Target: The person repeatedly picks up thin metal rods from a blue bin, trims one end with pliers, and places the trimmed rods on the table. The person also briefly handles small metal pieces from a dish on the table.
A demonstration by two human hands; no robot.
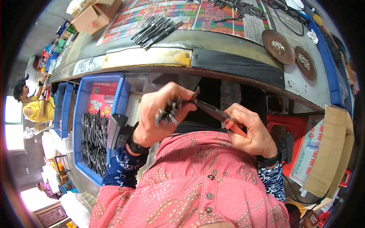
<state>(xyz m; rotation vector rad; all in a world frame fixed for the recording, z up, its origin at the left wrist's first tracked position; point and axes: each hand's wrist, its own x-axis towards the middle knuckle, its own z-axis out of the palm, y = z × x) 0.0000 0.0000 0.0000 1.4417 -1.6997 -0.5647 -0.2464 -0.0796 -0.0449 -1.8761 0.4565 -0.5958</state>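
Observation:
My left hand (157,114) is closed around a bundle of slim dark pieces (167,116), their ends sticking out below the fingers. Thumb and forefinger come together at the bundle's upper end. In my right hand (247,129) is a tool with an orange handle and a long dark, tapering front (211,111); its exact kind is unclear. The tool's tip points left and meets the piece near my left fingertips. Both hands are above my lap, in front of the workbench (235,41). Beside my left forearm, a blue bin (102,78) holds many similar dark pieces (95,140).
A pile of dark strips (154,32) lies on the bench, with more strips (243,9) farther back. Two brown dishes (270,40) with small silvery bits stand at right. A cardboard box (91,21) is far left. Folded cardboard (330,152) stands right. A person in yellow (40,110) works left.

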